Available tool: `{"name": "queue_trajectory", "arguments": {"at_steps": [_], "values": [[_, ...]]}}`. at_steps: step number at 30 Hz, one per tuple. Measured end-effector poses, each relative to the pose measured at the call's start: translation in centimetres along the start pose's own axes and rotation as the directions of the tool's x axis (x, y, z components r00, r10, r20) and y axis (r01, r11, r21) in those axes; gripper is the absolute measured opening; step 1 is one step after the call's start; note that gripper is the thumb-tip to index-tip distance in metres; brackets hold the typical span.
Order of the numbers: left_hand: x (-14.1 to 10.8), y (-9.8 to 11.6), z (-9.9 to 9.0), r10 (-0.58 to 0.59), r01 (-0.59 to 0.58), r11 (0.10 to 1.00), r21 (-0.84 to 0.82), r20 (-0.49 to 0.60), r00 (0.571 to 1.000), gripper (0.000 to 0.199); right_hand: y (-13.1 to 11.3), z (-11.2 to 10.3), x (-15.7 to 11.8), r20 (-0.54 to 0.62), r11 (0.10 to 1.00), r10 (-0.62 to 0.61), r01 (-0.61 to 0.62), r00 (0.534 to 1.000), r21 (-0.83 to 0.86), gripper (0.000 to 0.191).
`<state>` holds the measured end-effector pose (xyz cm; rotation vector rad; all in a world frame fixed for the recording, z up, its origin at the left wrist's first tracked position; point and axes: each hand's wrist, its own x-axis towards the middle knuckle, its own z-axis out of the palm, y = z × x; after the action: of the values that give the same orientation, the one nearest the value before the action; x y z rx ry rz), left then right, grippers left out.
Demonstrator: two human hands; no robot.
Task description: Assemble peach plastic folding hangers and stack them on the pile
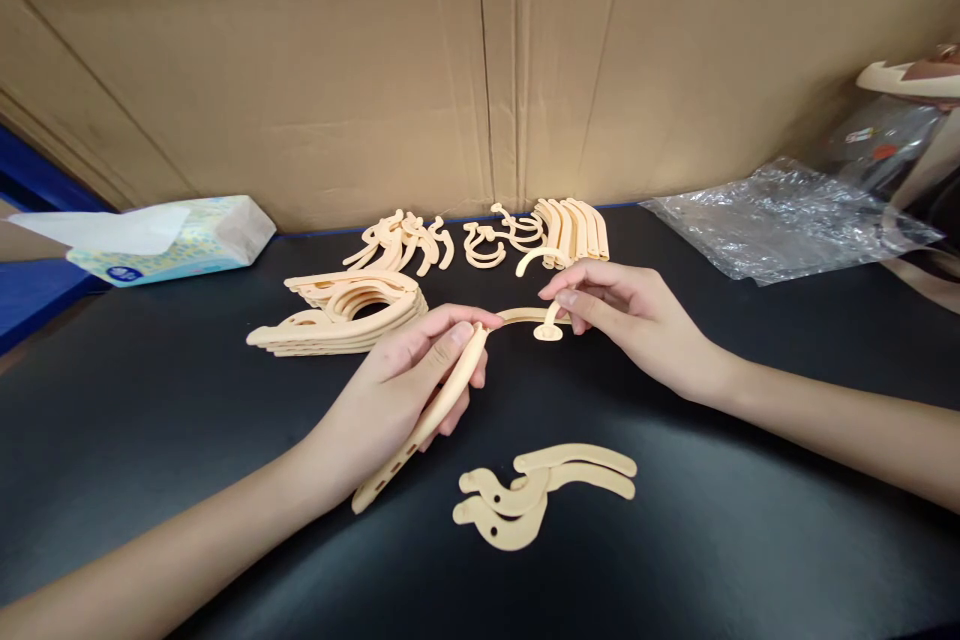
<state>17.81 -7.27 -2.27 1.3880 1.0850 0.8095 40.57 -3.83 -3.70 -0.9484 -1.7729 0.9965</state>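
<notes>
The person's left hand (409, 365) pinches a slotted arm (453, 387) near its far end, and the right fingertips hold a hook (550, 318) by its stem, with a curved strip (517, 316) spanning between the hands. The step looks like fitting these parts; the next move probably calls for guiding the hook's foot to the arm's far end. Flat pieces (577, 457) lie nearer, a stack (337, 332) left.

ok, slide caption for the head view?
Left-hand grip on a slotted beige hanger arm, right-hand grip on a hanger hook, over a black tabletop.
</notes>
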Motion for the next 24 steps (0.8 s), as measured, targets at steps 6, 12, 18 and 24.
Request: {"name": "queue_trajectory", "arguments": {"at_steps": [6,12,18,24], "values": [[-0.5,-0.2,0.2,0.053,-0.054,0.992,0.115,0.013,0.998,0.043,-0.1,0.1,0.1,-0.002,1.0,-0.004,0.004,1.0,-0.014,0.016],[-0.7,-0.3,0.0,0.192,-0.215,0.9,0.38,0.096,0.977,0.027,-0.2,0.0,0.0,-0.005,1.0,-0.005,0.005,1.0,-0.022,0.017],[-0.9,-1.0,-0.6,0.485,-0.48,0.561,0.674,0.203,0.851,0.022,-0.2,0.0,0.0,0.01,0.999,-0.004,0.004,1.0,-0.049,0.016],[-0.8,-1.2,-1.1,0.656,-0.578,-0.037,0.815,0.456,0.601,0.021,-0.1,0.1,0.0,0.016,0.998,-0.017,0.018,1.0,-0.055,0.015]]}}
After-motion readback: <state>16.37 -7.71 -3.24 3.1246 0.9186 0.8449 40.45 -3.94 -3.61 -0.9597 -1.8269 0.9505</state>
